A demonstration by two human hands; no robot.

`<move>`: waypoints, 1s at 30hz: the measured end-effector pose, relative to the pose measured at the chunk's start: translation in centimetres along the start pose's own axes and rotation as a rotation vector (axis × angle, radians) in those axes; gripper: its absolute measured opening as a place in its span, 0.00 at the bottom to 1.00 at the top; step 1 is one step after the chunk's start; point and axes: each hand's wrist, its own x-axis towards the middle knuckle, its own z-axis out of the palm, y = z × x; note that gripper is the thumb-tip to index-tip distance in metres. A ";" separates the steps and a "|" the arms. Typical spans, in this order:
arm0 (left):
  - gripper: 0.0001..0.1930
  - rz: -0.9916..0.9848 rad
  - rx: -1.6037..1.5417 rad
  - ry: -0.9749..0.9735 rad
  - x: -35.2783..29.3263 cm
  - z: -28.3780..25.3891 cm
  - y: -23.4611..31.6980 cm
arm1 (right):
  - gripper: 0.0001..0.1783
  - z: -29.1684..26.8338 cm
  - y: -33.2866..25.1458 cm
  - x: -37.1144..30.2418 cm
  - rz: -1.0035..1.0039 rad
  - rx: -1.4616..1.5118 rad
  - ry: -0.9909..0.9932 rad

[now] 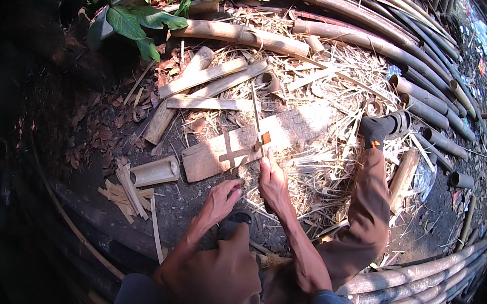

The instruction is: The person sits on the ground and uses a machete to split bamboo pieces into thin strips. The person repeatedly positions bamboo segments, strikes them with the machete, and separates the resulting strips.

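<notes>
My right hand is closed round the handle end of a long, narrow-bladed knife, its blade pointing away from me over a thick wooden board. Beside the blade, a short pale bamboo piece stands on the board, its upper end lit orange-brown. Whether the blade touches it I cannot tell. My left hand hovers near my knee, short of the board's near edge. Its fingers are loosely curled, the thumb apart from them, and nothing shows in it. A dark cross-shaped shadow falls across the board.
Split bamboo lengths lie beyond the board, left of a litter of pale shavings. A half-round bamboo piece and thin strips lie at left. Bamboo poles line the right. My outstretched leg flanks the shavings.
</notes>
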 end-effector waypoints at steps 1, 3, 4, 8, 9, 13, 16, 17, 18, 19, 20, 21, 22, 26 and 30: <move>0.13 0.035 -0.024 -0.010 0.3 0.2 0.3 | 0.30 -0.2 0.4 -0.1 0.051 0.032 -0.022; 0.13 -0.025 -0.005 0.004 -0.2 -0.8 -0.8 | 0.31 -1.1 -4.4 -0.7 0.131 0.081 -0.118; 0.13 -0.064 -0.005 0.003 -0.8 -1.3 -1.1 | 0.29 -1.8 -6.3 -1.3 -0.005 0.048 -0.064; 0.13 -0.091 0.033 0.018 -1.3 -0.7 -2.4 | 0.31 0.1 0.7 -0.8 0.031 0.041 -0.028; 0.13 -0.062 0.010 0.003 -0.1 0.8 -2.1 | 0.31 -0.1 5.7 0.0 0.155 -0.095 -0.024; 0.13 -0.031 0.069 0.035 -0.4 -1.3 -1.2 | 0.31 -0.6 -1.4 -0.1 0.109 0.109 -0.061; 0.15 -0.139 0.056 0.096 -1.0 -3.1 -0.6 | 0.29 -1.5 -5.6 -1.8 0.021 0.109 -0.056; 0.16 -0.166 0.032 0.106 -0.5 -3.3 0.2 | 0.29 -0.2 -2.8 -2.0 0.021 0.081 -0.023; 0.21 -0.141 -0.146 0.173 0.5 -2.5 0.1 | 0.28 0.6 0.9 -1.5 0.148 -0.027 -0.086; 0.23 -0.101 -0.236 0.170 1.8 -1.6 0.8 | 0.27 1.2 5.6 -0.8 0.283 -0.135 -0.135; 0.24 -0.069 -0.300 0.192 3.2 -2.1 1.4 | 0.25 2.2 6.2 -1.1 0.151 -0.159 -0.092; 0.26 -0.076 -0.361 0.210 3.3 -2.5 2.4 | 0.23 3.2 6.6 -2.1 0.029 -0.189 -0.046; 0.27 -0.050 -0.265 0.220 4.8 -2.6 3.6 | 0.22 3.8 7.4 -1.8 -0.106 -0.234 0.017; 0.27 -0.072 -0.144 0.222 8.6 -1.7 6.1 | 0.37 3.8 8.5 -0.5 0.105 -0.117 -0.090; 0.25 -0.109 -0.009 0.296 9.1 -2.1 6.0 | 0.43 3.0 5.8 -2.9 0.144 -0.176 -0.063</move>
